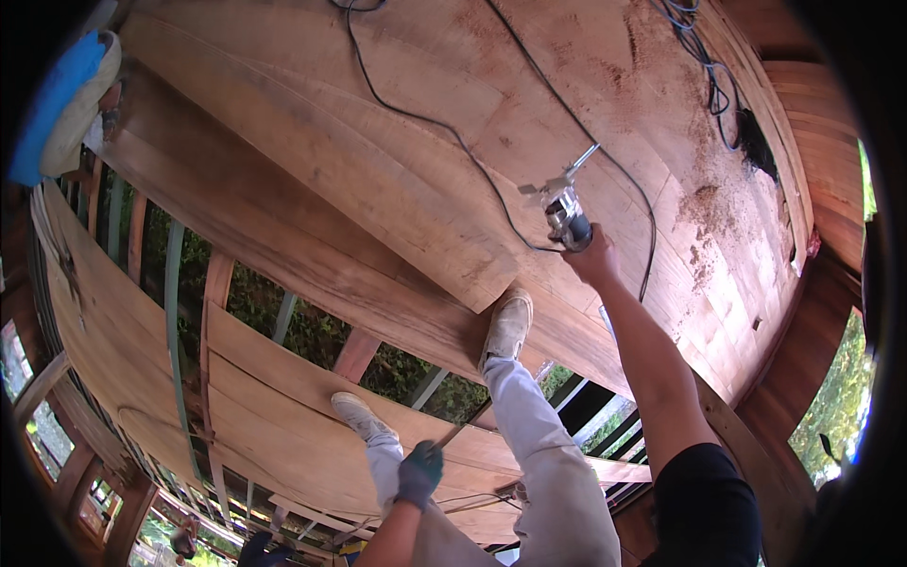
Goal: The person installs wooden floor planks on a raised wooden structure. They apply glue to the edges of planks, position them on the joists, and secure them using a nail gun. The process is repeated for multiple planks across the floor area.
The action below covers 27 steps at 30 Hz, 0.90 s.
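Observation:
My bare right hand (591, 257) is wrapped round the dark body of a trim router (567, 215). The router is silver and black, with a metal guide arm sticking out at its far end. It is held over the wooden planks (605, 104), and I cannot tell whether it touches them. A black cord runs from near the hand across the boards. My left hand (421, 468), in a dark green glove, is closed low beside my leg. A thin brown piece seems to stick out of it, too unclear to name. A loose long board (378, 198) ends beside my shoe.
Between the planking and the lower boards (283, 378), open gaps with joists (175, 283) show greenery below. My shoes stand on both sides of a gap. Cables (704, 57) and sawdust (704, 227) lie at the right. A person in blue (61, 94) is at the far left.

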Tool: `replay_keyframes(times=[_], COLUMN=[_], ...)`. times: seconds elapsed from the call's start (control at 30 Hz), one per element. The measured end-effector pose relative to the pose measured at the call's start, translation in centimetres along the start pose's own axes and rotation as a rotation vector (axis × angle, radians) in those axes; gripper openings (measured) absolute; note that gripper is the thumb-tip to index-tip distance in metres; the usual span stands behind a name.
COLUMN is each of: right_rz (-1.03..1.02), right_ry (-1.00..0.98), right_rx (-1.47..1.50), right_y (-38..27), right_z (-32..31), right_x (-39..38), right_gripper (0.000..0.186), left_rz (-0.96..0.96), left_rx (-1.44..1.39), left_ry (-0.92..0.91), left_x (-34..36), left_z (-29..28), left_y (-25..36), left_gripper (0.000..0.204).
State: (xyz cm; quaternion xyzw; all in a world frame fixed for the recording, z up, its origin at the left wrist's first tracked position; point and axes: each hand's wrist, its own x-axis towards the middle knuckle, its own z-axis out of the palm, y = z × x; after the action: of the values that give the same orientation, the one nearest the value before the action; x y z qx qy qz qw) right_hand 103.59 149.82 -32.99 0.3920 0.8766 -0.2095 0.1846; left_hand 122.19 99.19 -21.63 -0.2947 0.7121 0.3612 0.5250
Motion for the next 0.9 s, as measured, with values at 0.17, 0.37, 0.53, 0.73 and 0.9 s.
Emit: replay_keyframes(times=[0.17, 0.37, 0.53, 0.73, 0.9], right_rz=[0.026, -0.024, -0.024, -0.25, -0.134], right_ry=[-0.039, -0.019, 0.0, 0.072, -0.279], right_rx=[0.083, 0.058, 0.07, 0.04, -0.159], right_y=[0.6, 1.7, 3.1, 7.2, 13.2], right_z=[3.8, 6.3, 7.9, 10.2, 7.9], right_x=[3.6, 5.2, 5.5, 6.2, -3.1], right_gripper=[0.068, 0.068, 0.066, 0.055, 0.076], left_rz=[0.128, -0.07, -0.039, -0.068, -0.055], left_rx=[0.402, 0.325, 0.247, 0.097, -0.107], left_ry=[0.24, 0.199, 0.202, 0.251, 0.21], left_x=[-4.2, -5.5, -5.6, -7.4, -9.1], left_z=[-6.1, -6.4, -5.7, -5.5, -4.0], left_y=[-7.4, -8.3, -7.5, -6.6, -7.1], left_gripper=[0.023, 0.034, 0.032, 0.027, 0.03])
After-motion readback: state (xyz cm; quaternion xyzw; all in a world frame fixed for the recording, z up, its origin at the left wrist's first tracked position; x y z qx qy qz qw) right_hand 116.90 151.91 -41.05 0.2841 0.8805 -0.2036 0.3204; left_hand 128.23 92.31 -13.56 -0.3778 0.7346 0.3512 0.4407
